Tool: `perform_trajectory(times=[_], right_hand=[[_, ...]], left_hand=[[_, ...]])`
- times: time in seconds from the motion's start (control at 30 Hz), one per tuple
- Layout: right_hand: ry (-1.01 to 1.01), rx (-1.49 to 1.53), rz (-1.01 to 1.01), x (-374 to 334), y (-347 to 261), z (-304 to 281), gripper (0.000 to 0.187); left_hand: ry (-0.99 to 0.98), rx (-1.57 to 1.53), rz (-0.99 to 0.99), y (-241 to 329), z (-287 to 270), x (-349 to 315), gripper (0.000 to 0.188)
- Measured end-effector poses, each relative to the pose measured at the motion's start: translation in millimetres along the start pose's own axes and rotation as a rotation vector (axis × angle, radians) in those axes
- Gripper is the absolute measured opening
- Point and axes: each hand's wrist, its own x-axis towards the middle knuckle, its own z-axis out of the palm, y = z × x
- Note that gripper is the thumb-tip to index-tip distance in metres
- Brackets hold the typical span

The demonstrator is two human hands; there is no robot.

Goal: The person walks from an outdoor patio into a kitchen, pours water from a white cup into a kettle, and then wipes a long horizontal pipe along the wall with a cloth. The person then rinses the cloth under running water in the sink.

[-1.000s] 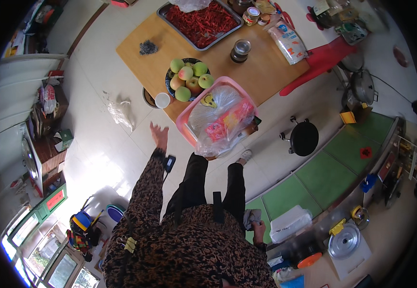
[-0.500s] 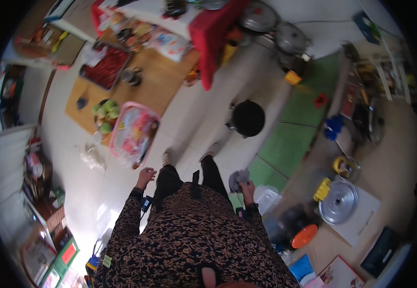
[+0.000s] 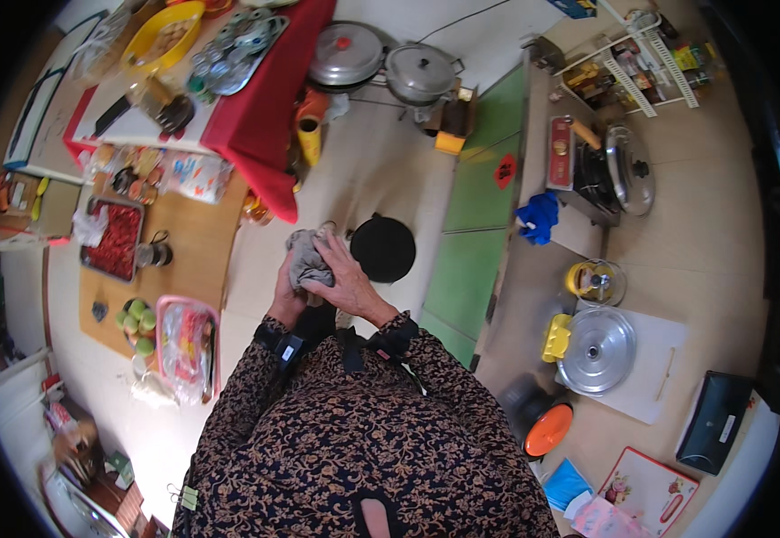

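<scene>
- Holds a crumpled grey cloth between both hands, out ahead of the patterned top and above the pale floor.
- Cups its left side with the left hand, closed loosely around the fabric, with most fingertips hidden behind it.
- Lays the right hand over its right side, fingers bent, slightly apart, bearing on the fabric.
- Has a round black stool on the floor, just right of the right hand in view.
- At left, on a wooden table: red chillies in a metal tray, green fruit, a pink basin at the near edge.
- At right: green cabinets, then a counter with a blue cloth and a round metal lid partly over a white board.
- Farther off: two lidded pots near a red tablecloth.
</scene>
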Motion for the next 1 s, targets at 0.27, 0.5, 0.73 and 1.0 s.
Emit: perform_trajectory(times=[0.27, 0.5, 0.73, 1.0], right_hand=[[-0.160, 0.455, 0.328, 83, 49, -107, 0.082], [0.059, 0.643, 0.477, 166, 56, -174, 0.055], [0.348, -0.189, 0.135, 209, 42, -238, 0.028], [0.214, -0.104, 0.059, 236, 29, -317, 0.065]], left_hand=[[0.083, 0.551, -0.095, 6, 79, 140, 0.043], [0.096, 0.399, -0.416, 55, 160, 242, 0.049], [0.231, 0.397, -0.202, 57, 203, 305, 0.032], [0.206, 0.396, -0.053, 35, 191, 344, 0.034]])
